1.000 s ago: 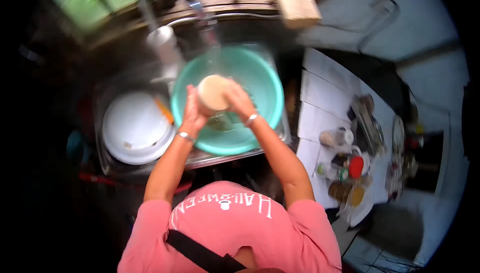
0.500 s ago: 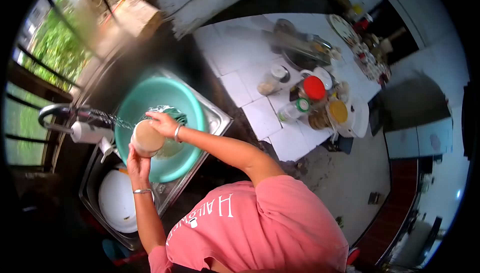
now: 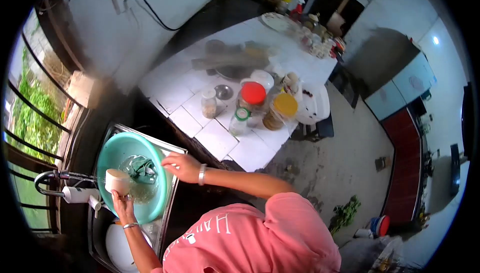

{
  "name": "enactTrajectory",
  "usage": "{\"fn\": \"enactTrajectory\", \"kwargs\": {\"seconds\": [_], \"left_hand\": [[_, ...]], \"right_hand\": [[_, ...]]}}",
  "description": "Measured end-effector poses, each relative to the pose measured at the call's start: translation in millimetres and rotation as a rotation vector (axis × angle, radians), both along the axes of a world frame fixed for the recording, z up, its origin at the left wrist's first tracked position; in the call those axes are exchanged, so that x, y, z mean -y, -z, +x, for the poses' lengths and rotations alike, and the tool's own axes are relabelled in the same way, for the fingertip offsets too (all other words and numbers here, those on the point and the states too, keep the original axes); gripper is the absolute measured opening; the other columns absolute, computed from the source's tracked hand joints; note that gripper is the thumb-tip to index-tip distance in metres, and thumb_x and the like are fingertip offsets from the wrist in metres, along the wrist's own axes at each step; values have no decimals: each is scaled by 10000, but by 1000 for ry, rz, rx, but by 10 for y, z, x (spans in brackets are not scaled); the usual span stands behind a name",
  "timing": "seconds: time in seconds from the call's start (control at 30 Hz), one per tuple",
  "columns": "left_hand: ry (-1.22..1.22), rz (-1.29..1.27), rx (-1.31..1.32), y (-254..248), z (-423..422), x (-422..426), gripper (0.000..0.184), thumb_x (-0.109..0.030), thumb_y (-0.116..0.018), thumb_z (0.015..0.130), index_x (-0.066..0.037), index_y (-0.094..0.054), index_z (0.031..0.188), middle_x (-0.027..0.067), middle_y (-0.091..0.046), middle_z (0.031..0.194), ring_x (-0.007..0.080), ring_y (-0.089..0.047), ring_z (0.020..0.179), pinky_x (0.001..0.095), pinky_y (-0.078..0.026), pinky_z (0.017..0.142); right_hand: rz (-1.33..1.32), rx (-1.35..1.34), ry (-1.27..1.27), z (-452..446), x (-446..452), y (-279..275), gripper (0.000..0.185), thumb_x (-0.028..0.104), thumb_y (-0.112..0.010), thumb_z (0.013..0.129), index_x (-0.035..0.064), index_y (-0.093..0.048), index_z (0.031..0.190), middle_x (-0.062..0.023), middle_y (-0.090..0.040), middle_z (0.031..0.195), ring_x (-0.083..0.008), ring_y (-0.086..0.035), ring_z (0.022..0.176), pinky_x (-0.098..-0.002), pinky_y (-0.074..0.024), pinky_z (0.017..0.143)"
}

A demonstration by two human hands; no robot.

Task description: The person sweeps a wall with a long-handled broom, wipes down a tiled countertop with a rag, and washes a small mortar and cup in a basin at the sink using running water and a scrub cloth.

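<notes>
My left hand (image 3: pixel 122 204) grips a pale, cream-coloured cylindrical container (image 3: pixel 117 181) from below, tilted over the green plastic basin (image 3: pixel 162 193). Water from the curved faucet (image 3: pixel 45 183) runs toward the container. Inside the basin, a dark green cloth (image 3: pixel 142 169) lies in shallow water. My right hand (image 3: pixel 184 167) is apart from the container, over the basin's right rim. Its fingers are loosely bent, and nothing shows in them. A white plate or lid (image 3: pixel 122 250) sits in the sink below the basin.
On the white tiled table (image 3: pixel 217 138) stand a small glass jar (image 3: pixel 208 104), a green-lidded jar (image 3: pixel 240 120), a red-lidded jar (image 3: pixel 253 94) and a yellow-lidded jar (image 3: pixel 283 109). A barred window (image 3: pixel 37 103) is at left. Leafy greens (image 3: pixel 345 210) lie on the floor.
My right hand has let go of the container and moved right, to the basin's rim. My left hand still holds the container. The whole view has shifted as the head turned.
</notes>
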State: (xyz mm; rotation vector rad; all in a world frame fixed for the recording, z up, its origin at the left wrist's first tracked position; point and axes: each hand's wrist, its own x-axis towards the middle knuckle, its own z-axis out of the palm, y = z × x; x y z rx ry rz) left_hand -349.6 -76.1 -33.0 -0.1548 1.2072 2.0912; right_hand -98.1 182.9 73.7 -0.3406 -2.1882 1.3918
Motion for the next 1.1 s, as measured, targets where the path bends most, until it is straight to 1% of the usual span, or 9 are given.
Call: {"fn": "enactTrajectory", "kwargs": {"seconds": [0.13,0.2,0.33,0.47,0.63,0.77,0.83,0.93,1.1], "left_hand": [[145,72,-26,-1,-61,-72,463,-391,-435,930,-144,-360,1314,89,-413,1322,302,-375,1209,567,-317,946],[127,189,102,106,-107,-94,459,-382,-419,937,-124,-363,1312,95,-404,1334,308,-384,1213,540,-331,972],[11,86,323,246,-194,-234,383,-293,-395,946,-93,-407,1271,91,-425,1318,293,-412,1197,493,-391,961],[-125,-237,465,1082,-833,-154,330,-229,-429,894,-71,-504,1175,79,-504,1216,271,-480,1111,422,-490,848],[-35,-571,184,906,-512,-142,309,-217,-462,872,-76,-529,1138,75,-528,1141,264,-504,1034,396,-509,774],[215,-762,-68,850,522,-898,288,-215,-463,868,-76,-527,1112,76,-522,1111,263,-500,1005,396,-500,755],[354,-810,-158,823,1209,-1230,277,-214,-463,866,-76,-526,1099,77,-520,1096,262,-498,990,395,-495,746],[609,-853,-254,906,2421,-1646,262,-212,-464,864,-77,-525,1079,78,-516,1073,262,-495,969,395,-488,732],[947,-847,-348,979,4036,-2065,236,-209,-465,860,-77,-523,1047,80,-509,1035,260,-490,932,395,-477,709]], "right_hand": [[82,6,318,1118,17,-194,106,90,-558,838,34,-623,901,-114,-612,822,-251,-599,729,-314,-479,653],[-31,88,489,1690,119,12,114,93,-557,854,26,-621,920,-109,-634,839,-211,-623,730,-295,-490,638],[-365,160,815,2742,355,666,157,118,-531,883,2,-612,950,-90,-659,847,-153,-641,746,-257,-513,670],[-553,216,1065,3672,592,1107,168,144,-533,881,9,-615,937,-56,-641,773,-123,-621,681,-245,-486,595],[-348,629,1408,5069,1003,2118,189,147,-485,887,33,-635,889,-77,-638,756,-169,-613,645,-283,-482,592],[-347,1111,1401,6211,1341,2013,212,170,-478,833,40,-645,849,-167,-626,805,-326,-577,681,-402,-453,639],[-830,1029,1488,6481,1698,1757,237,216,-498,820,46,-658,868,-170,-640,869,-328,-600,797,-400,-462,712],[-899,868,1856,6976,2654,1849,272,248,-511,818,44,-661,919,-163,-645,943,-330,-600,902,-378,-466,791],[-1322,1038,2025,7558,3494,1878,377,358,-554,794,67,-663,1007,-166,-633,1029,-315,-594,988,-396,-454,867]]}}
